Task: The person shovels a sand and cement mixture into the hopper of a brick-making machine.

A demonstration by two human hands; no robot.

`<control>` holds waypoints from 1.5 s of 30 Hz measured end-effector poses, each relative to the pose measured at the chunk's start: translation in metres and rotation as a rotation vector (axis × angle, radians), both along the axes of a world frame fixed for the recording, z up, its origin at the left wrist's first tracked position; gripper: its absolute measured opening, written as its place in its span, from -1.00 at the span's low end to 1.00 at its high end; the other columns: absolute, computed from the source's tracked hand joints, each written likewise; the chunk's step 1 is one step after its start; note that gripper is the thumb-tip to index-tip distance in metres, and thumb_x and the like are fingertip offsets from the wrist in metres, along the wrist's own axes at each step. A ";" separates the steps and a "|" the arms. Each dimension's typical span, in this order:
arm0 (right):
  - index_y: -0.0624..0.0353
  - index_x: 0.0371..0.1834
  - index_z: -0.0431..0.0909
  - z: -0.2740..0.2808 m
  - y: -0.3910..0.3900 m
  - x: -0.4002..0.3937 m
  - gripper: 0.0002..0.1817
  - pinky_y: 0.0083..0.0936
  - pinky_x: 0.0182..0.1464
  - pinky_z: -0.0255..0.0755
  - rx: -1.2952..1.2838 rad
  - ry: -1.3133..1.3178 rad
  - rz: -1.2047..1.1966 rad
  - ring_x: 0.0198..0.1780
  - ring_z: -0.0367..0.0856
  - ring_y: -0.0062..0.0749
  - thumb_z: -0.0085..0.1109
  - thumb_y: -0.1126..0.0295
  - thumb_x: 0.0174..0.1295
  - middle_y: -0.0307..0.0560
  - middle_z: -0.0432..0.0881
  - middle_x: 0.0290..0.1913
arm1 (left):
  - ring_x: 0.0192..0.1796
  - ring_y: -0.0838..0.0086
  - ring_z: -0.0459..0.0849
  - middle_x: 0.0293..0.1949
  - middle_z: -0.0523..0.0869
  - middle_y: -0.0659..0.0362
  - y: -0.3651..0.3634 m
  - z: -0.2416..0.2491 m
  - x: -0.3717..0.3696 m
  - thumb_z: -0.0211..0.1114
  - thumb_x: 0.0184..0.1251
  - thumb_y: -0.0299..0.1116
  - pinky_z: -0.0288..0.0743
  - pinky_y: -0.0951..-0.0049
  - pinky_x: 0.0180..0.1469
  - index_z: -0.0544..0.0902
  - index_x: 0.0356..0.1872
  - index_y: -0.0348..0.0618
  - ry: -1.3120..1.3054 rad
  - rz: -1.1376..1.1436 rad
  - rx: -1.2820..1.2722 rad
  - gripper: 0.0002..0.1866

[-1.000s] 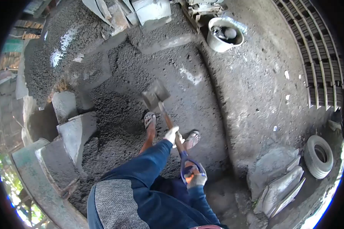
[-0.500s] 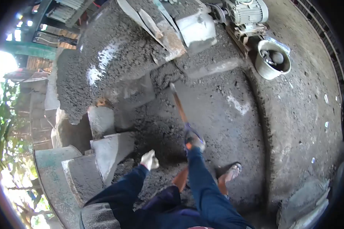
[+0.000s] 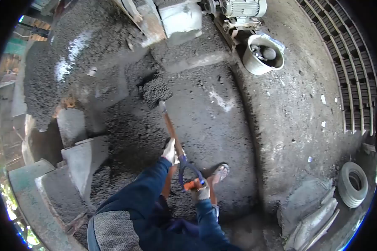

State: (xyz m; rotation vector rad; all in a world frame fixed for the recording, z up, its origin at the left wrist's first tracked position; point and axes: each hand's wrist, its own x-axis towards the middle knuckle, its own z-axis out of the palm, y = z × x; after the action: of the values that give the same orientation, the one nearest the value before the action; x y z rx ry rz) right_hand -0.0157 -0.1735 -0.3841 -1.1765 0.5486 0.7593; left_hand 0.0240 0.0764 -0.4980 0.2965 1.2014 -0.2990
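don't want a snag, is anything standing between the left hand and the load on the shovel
Nothing visible does. The left hand is around the shaft of the shovel, which runs uncovered from there up to the dark, lumpy load. The right hand holds the handle end.

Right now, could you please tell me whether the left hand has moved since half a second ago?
Yes: judged against the pale slab on the left, the left hand has moved rightward, away from it, onto the shovel shaft.

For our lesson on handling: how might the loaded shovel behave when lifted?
The shovel will probably feel front-heavy, with dark mix heaped at its far end. Its straight shaft looks stiff. That crumbly heap could spill if tilted.
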 end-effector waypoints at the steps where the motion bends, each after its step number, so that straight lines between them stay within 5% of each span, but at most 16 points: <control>1: 0.15 -0.20 0.57 0.034 -0.002 -0.003 -0.81 -0.49 -0.24 0.49 -0.094 0.111 -0.071 -0.27 0.56 -0.56 0.36 0.34 0.25 -0.30 0.58 -0.31 | -0.44 0.23 0.63 -0.45 0.61 0.11 -0.014 0.008 0.029 0.17 0.41 0.28 0.61 0.02 -0.22 0.48 -0.24 -0.04 -0.028 0.163 0.013 -0.48; 3: 0.14 -0.21 0.59 0.055 -0.021 -0.015 -0.83 -0.46 -0.32 0.47 -0.276 0.157 -0.346 -0.38 0.52 -0.55 0.36 0.36 0.25 -0.31 0.57 -0.38 | -0.46 0.26 0.60 -0.49 0.58 0.12 -0.027 -0.018 0.044 0.29 0.41 0.05 0.61 0.00 -0.20 0.49 -0.25 -0.03 0.114 0.209 0.097 -0.64; 6: 0.19 -0.22 0.62 0.098 -0.059 -0.006 -0.83 -0.39 -0.46 0.42 -0.730 0.234 -0.224 -0.49 0.52 -0.48 0.40 0.39 0.22 -0.23 0.61 -0.44 | -0.43 0.25 0.59 -0.49 0.55 0.10 -0.077 -0.036 0.025 0.34 0.33 -0.26 0.65 -0.08 -0.09 0.54 -0.26 -0.06 0.128 -0.061 0.022 -0.83; 9: 0.22 -0.28 0.62 0.081 -0.138 -0.031 -0.86 -0.40 -0.46 0.45 -0.695 0.236 -0.440 -0.49 0.56 -0.44 0.42 0.49 0.19 -0.20 0.64 -0.46 | -0.45 0.24 0.57 -0.52 0.54 0.11 -0.151 -0.032 0.000 0.31 0.26 -0.33 0.65 -0.12 -0.08 0.56 -0.32 -0.07 0.143 -0.073 0.040 -0.89; 19: 0.26 -0.35 0.58 0.208 -0.405 -0.050 -0.87 -0.21 -0.56 0.54 -0.881 0.260 -0.437 -0.61 0.56 -0.22 0.30 0.67 0.08 -0.07 0.54 -0.54 | -0.45 0.07 0.55 -0.50 0.47 0.00 -0.367 0.135 -0.042 0.26 0.35 -0.11 0.62 -0.16 -0.15 0.41 -0.27 -0.19 0.217 0.014 -0.275 -0.66; 22: 0.25 -0.34 0.58 0.196 -0.445 -0.020 -0.90 -0.13 -0.49 0.55 -0.721 0.287 -0.279 -0.55 0.58 -0.21 0.30 0.60 0.09 -0.07 0.55 -0.54 | -0.42 0.10 0.55 -0.47 0.46 0.03 -0.379 0.174 -0.037 0.29 0.35 -0.09 0.59 -0.08 -0.22 0.37 -0.19 -0.15 0.220 0.095 -0.303 -0.62; 25: 0.25 -0.34 0.59 0.161 -0.476 -0.010 -0.91 -0.06 -0.42 0.56 -0.591 0.356 -0.092 -0.49 0.60 -0.19 0.30 0.54 0.10 -0.06 0.55 -0.53 | -0.43 0.13 0.54 -0.46 0.47 0.06 -0.338 0.257 -0.010 0.31 0.35 -0.12 0.54 -0.01 -0.29 0.37 -0.22 -0.09 -0.186 0.213 -0.167 -0.67; 27: 0.18 -0.45 0.59 -0.023 -0.518 -0.021 -0.91 -0.25 -0.52 0.49 -0.406 0.164 -0.176 -0.59 0.53 -0.18 0.34 0.53 0.08 -0.05 0.59 -0.53 | -0.42 0.17 0.54 -0.46 0.48 0.09 -0.285 0.352 0.016 0.31 0.35 -0.17 0.51 0.04 -0.31 0.42 -0.28 -0.06 -0.124 0.281 -0.070 -0.73; 30: 0.13 -0.58 0.53 0.044 -0.432 0.069 -0.77 -0.24 -0.51 0.47 -0.371 0.534 0.168 -0.62 0.50 -0.19 0.38 0.35 0.12 -0.09 0.52 -0.61 | -0.34 0.18 0.56 -0.42 0.50 0.08 -0.236 0.354 -0.008 0.35 0.30 -0.31 0.54 0.05 -0.19 0.46 -0.24 -0.08 -0.257 0.305 0.131 -0.79; 33: 0.11 -0.57 0.52 0.076 -0.421 0.128 -0.75 -0.23 -0.53 0.47 -0.250 0.435 0.354 -0.64 0.49 -0.20 0.38 0.32 0.15 -0.09 0.48 -0.65 | -0.27 0.24 0.57 -0.39 0.54 0.15 -0.228 0.348 -0.040 0.28 0.33 -0.34 0.55 0.12 -0.06 0.52 -0.30 -0.11 -0.343 0.420 0.042 -0.88; 35: 0.10 -0.55 0.53 0.144 -0.390 0.152 -0.75 -0.20 -0.53 0.47 -0.266 0.400 0.410 -0.63 0.51 -0.18 0.38 0.31 0.19 -0.07 0.52 -0.60 | -0.27 0.13 0.62 -0.36 0.58 0.05 -0.229 0.323 -0.066 0.22 0.41 -0.29 0.60 -0.06 -0.05 0.48 -0.18 -0.12 -0.280 0.372 -0.086 -0.84; 37: 0.08 -0.52 0.54 0.213 -0.337 0.182 -0.76 -0.15 -0.46 0.51 -0.392 0.233 0.514 -0.56 0.57 -0.17 0.36 0.29 0.22 -0.06 0.55 -0.56 | -0.27 0.15 0.61 -0.27 0.65 0.03 -0.237 0.280 -0.074 0.15 0.45 -0.25 0.58 -0.02 -0.06 0.50 -0.15 -0.11 -0.180 0.734 -0.174 -0.83; 40: 0.06 -0.31 0.65 0.217 -0.268 0.216 -0.87 -0.11 -0.10 0.54 -0.913 -1.396 1.544 -0.24 0.69 -0.14 0.31 0.28 0.22 -0.06 0.69 -0.41 | -0.32 0.24 0.56 -0.41 0.55 0.15 -0.224 0.261 -0.095 0.13 0.36 -0.23 0.57 0.08 -0.15 0.44 -0.31 -0.08 -0.058 0.733 -0.097 -0.83; 41: 0.06 -0.34 0.69 0.238 -0.230 0.223 -0.90 -0.15 -0.14 0.53 -0.793 -1.713 1.438 -0.25 0.69 -0.12 0.29 0.30 0.21 -0.06 0.71 -0.38 | -0.32 0.23 0.56 -0.43 0.52 0.16 -0.214 0.252 -0.102 0.15 0.33 -0.22 0.57 0.07 -0.15 0.42 -0.34 -0.08 -0.080 0.808 -0.102 -0.82; 42: 0.06 -0.34 0.69 0.215 -0.196 0.237 -0.91 -0.18 -0.15 0.54 -0.542 -1.276 1.243 -0.26 0.70 -0.16 0.26 0.33 0.23 -0.05 0.72 -0.37 | -0.32 0.22 0.56 -0.42 0.53 0.15 -0.204 0.252 -0.107 0.17 0.32 -0.19 0.56 0.06 -0.14 0.42 -0.36 -0.08 -0.058 0.888 -0.109 -0.79; 45: 0.28 -0.20 0.70 0.298 -0.093 0.230 -0.78 -0.39 -0.27 0.56 -0.156 -0.541 0.936 -0.37 0.67 -0.36 0.35 0.37 0.15 -0.10 0.69 -0.45 | -0.30 0.19 0.57 -0.41 0.54 0.15 -0.179 0.260 -0.120 0.21 0.29 -0.10 0.55 0.04 -0.09 0.43 -0.39 -0.10 -0.064 1.124 -0.185 -0.71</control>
State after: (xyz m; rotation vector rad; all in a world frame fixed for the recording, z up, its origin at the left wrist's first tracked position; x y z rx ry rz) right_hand 0.2145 -0.2664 -0.0865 -1.7222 -0.4530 1.1238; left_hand -0.0961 -0.1024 -0.2376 -0.5355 1.1001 0.5736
